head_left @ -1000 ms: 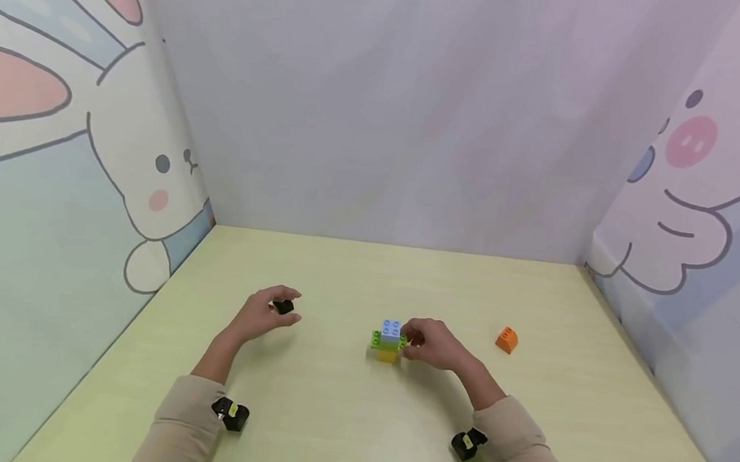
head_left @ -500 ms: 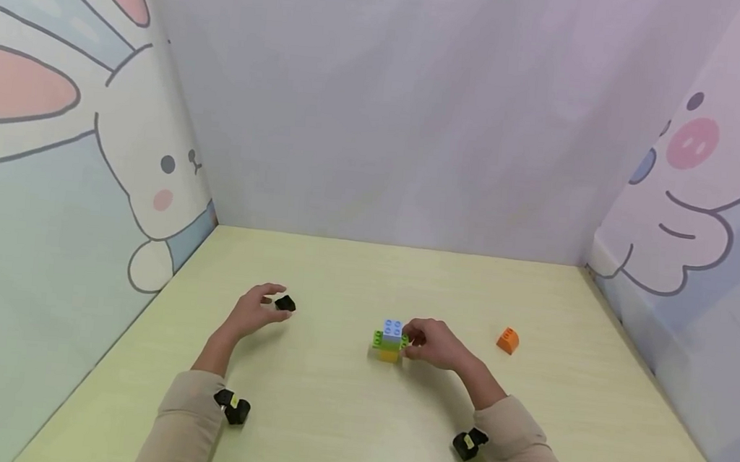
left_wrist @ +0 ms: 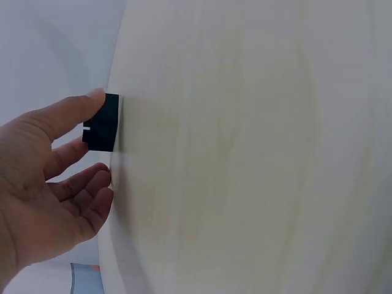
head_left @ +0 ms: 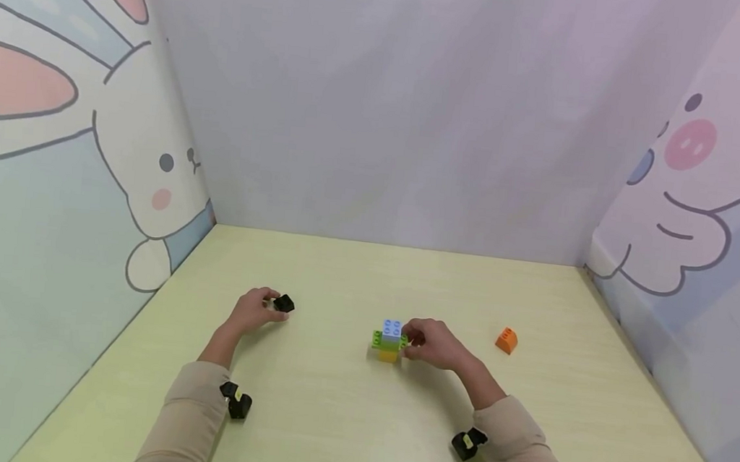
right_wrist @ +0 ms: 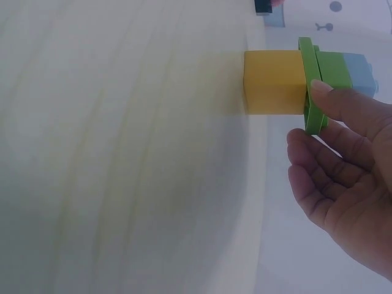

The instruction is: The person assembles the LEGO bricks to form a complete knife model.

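My left hand (head_left: 258, 311) reaches around a small black toy block (head_left: 284, 303) on the left part of the table. In the left wrist view its thumb lies at one edge of the black block and the index finger at the opposite edge; the other fingers curl loosely beside it. My right hand (head_left: 434, 343) holds a toy brick stack (head_left: 390, 342) by its green plate (right_wrist: 311, 92), thumb on the near side. The stack has a yellow brick (right_wrist: 274, 82) at the bottom, the plate and a green brick above, and a light blue brick (head_left: 391, 330) on top.
An orange toy brick (head_left: 507, 340) with a rounded side lies to the right of my right hand. Pale fabric walls with a cartoon rabbit (head_left: 146, 177) and pig (head_left: 687, 176) enclose the pale yellow table (head_left: 342, 417) on three sides.
My left hand's fingertips have drawn back leftward from beyond the black block and closed in on its sides, uncovering more of it. The right hand and the brick stack stay put.
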The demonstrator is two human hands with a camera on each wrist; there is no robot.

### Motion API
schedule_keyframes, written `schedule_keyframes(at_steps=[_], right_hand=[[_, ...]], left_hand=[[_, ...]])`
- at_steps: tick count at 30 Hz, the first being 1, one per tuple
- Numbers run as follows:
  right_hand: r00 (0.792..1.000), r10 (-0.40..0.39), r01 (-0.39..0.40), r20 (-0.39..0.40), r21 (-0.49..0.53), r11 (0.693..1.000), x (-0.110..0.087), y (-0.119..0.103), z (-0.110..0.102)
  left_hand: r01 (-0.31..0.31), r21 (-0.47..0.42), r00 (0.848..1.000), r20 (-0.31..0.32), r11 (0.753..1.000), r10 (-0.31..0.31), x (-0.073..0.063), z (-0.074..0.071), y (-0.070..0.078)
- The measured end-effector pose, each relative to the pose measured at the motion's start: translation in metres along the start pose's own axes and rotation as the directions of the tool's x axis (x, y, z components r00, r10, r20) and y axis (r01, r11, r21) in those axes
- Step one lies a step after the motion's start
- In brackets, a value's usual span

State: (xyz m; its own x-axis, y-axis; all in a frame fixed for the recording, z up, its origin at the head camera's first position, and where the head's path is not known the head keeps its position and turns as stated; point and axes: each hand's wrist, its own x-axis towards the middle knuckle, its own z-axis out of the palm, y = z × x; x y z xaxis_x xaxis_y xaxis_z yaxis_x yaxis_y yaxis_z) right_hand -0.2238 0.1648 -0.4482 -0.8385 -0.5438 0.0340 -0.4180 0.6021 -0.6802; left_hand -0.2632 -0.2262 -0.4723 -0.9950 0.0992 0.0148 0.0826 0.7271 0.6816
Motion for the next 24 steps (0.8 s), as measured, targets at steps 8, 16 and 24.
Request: schedule_keyframes(at_steps=[8,16,24], right_hand=[[1.0,-0.006,0.006,-0.003,0.0,1.0,0.001,0.002,0.001],[1.0,-0.001,0.001,-0.005,0.001,1.0,-0.001,0.002,0.001],[1.0,-0.015,0.015,-0.006,-0.001,1.0,0.0,0.001,0.0]], left_hand=[[-0.003,0.05,1.0,-0.029,0.999,0.005,0.004,0.003,-0.003],[0.008,-0.022,0.999,-0.035,1.0,-0.009,0.002,0.005,-0.002],[-0.018,-0.14,0.998,-0.056,0.99,0.011,-0.004,-0.002,0.012]])
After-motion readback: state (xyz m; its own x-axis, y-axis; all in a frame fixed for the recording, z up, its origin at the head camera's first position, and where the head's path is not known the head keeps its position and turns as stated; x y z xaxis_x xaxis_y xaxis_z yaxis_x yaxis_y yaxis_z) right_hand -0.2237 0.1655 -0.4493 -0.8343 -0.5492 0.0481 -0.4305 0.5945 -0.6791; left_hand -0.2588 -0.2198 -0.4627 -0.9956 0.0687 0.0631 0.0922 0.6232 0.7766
